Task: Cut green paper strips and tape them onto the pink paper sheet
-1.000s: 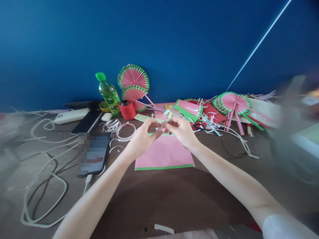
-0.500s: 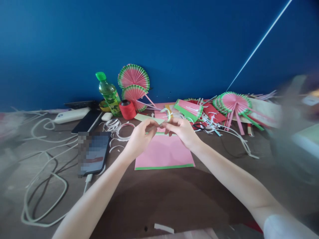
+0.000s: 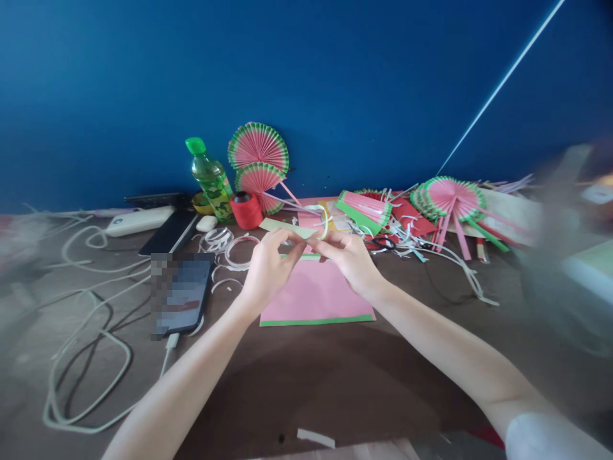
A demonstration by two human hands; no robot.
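Both of my hands meet above a pink paper sheet (image 3: pixel 318 291) with green edges that lies on the dark table. My left hand (image 3: pixel 271 265) pinches a pale green-white paper strip (image 3: pixel 279 227), whose flat end sticks out to the left. With fingertips closed on the same strip, my right hand (image 3: pixel 348 259) is almost touching the left. A thin curled piece (image 3: pixel 326 220) rises in a loop just above the right fingers. Exactly where the fingertips press is partly hidden.
Behind stand pleated pink-green paper fans (image 3: pixel 258 150), a red thread spool (image 3: pixel 246 211) and a green-capped bottle (image 3: pixel 211 179). More fans (image 3: pixel 447 198) and paper scraps (image 3: pixel 407 239) lie right. A phone (image 3: pixel 189 294), white cable (image 3: pixel 127 358) and white tape rings (image 3: pixel 239 251) lie left.
The fingertips have drawn slightly closer together at the strip, and the curled loop has shifted a little. The view has moved only slightly; the sheet stays put.
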